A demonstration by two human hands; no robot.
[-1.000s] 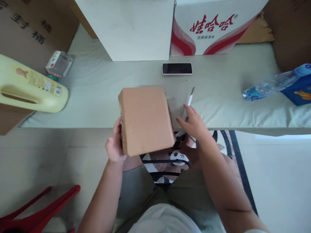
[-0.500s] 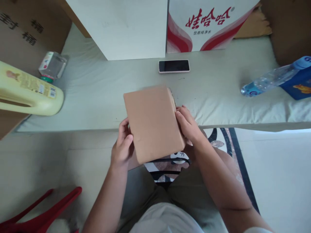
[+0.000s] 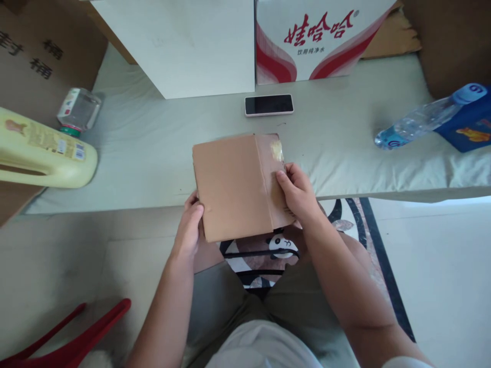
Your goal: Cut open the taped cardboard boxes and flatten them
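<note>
I hold a small brown cardboard box in front of me, over the near edge of a low surface covered with a pale sheet. My left hand grips its lower left corner, fingers curled over the edge. My right hand clasps the right side, thumb on a flap that carries a patch of yellowish tape. The box's broad plain face points up at me.
A phone lies face up behind the box. A yellow jug and a small jar lie at left; a water bottle and blue carton at right. White and red-printed boxes stand behind. A red stool stands lower left.
My right hand left the white-handled knife on the sheet and took hold of the box's right side. The box turned, showing its taped flap. The knife is no longer in sight.
</note>
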